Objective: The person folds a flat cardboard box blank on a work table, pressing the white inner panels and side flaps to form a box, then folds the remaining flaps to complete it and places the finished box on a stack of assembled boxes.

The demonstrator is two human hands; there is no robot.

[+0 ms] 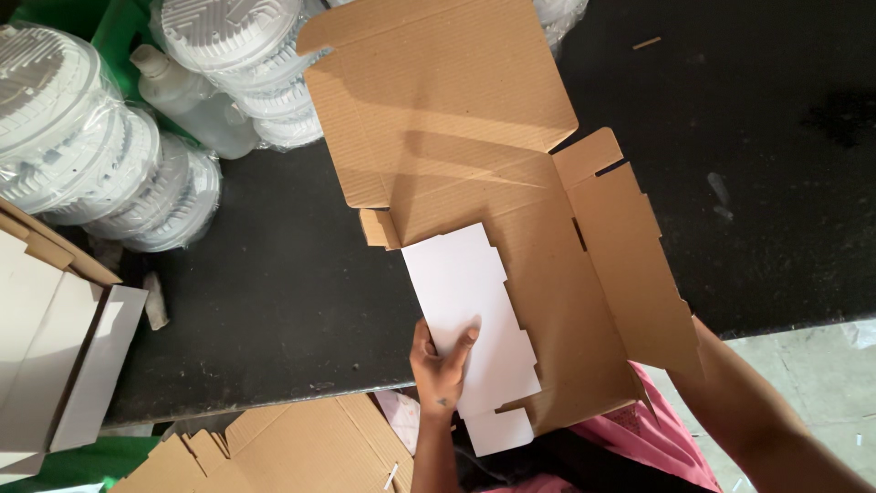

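Left hand (443, 361): pressed on the white side flap (474, 319) of the carton, thumb on its white face, fingers curled at the near left edge, gripping the panel.
Right hand: hidden behind the carton's right flap (634, 274); only the forearm visible at lower right, so grip impossible to tell.
Carton (511, 228): a flat corrugated cardboard box blank, brown inside and white outside, partly folded, lying on the dark surface (274, 301) and overhanging its near edge toward the body.
Lid panel (438, 91): raised at the far end, brown corrugated side facing up, small tabs at its corners.
Left of the carton: stacks of white ridged round discs (82, 137) wrapped in clear plastic, with a translucent bottle (196, 105) between them.
Far left edge: folded white and brown cartons (55, 338) stacked just beside the surface.
Below the surface edge: a pile of flat brown cardboard blanks (301, 447), near the left forearm.
Clothing: pink fabric (657, 429) beneath the carton's near corner.
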